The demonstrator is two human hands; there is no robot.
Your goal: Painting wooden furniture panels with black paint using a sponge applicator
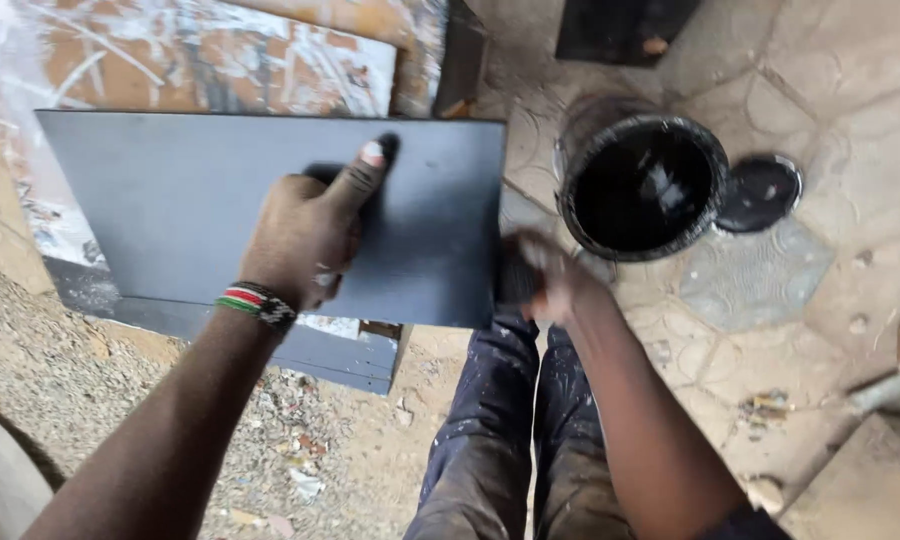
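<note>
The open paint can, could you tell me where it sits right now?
In the head view the paint can stands on the paved ground right of the dark board, its lid beside it, just beyond the right hand.

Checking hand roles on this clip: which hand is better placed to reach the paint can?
Likely the right hand: it sits at the board's near edge, just below the can. The left hand is pressed on the board, farther away.

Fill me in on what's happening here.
A person is working on a dark grey board laid flat above sandy ground. The left hand presses on the board's top, thumb stretched out. The right hand, blurred, is at the board's right edge; whether it grips anything cannot be told. An open bucket of black paint stands on the paved floor, its lid beside it.
</note>
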